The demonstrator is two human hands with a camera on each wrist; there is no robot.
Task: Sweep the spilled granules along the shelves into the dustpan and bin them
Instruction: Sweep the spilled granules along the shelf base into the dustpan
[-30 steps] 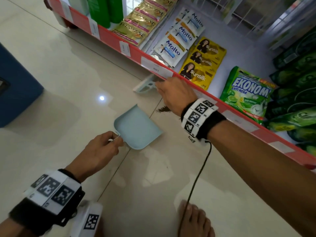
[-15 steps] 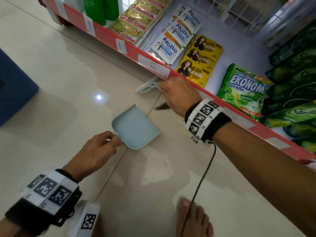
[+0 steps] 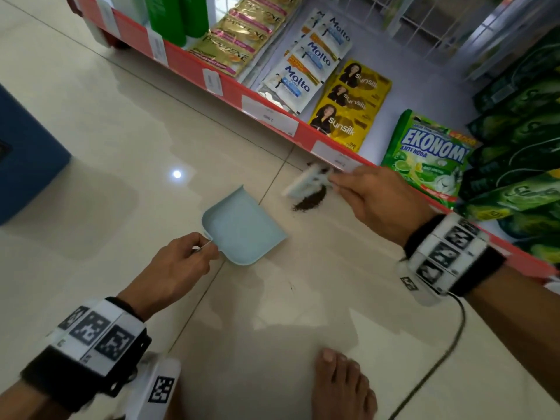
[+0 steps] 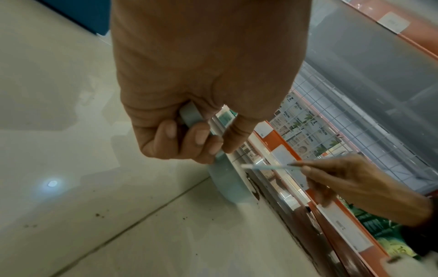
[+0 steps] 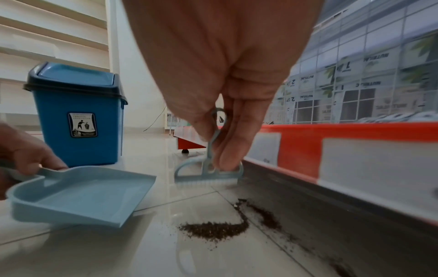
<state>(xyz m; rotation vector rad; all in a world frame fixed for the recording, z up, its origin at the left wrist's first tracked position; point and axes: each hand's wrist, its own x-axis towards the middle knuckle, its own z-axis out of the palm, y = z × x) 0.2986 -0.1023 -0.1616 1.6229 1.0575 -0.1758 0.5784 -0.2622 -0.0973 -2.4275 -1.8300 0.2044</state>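
Note:
A small light-blue dustpan (image 3: 242, 227) (image 5: 80, 195) sits low over the tiled floor, its open lip toward the shelf. My left hand (image 3: 178, 262) (image 4: 189, 142) grips its handle. My right hand (image 3: 372, 198) (image 5: 222, 142) pinches the thin handle of a small light-blue brush (image 3: 306, 181) (image 5: 208, 174) (image 4: 267, 166), held just above the floor by the shelf's base. A dark pile of granules (image 3: 309, 203) (image 5: 218, 227) lies on the tile between brush and dustpan, trailing along the shelf's foot (image 5: 267, 217).
A red-edged bottom shelf (image 3: 272, 119) (image 5: 355, 150) with sachets and green packs runs along the right. A blue lidded bin (image 5: 78, 116) (image 3: 27, 159) stands to the left behind the dustpan. My bare foot (image 3: 342, 386) and a cable (image 3: 436, 368) are near.
My right hand has drawn the brush rightward along the shelf's foot, past the granule pile, which now shows more fully. The left hand and dustpan have hardly moved.

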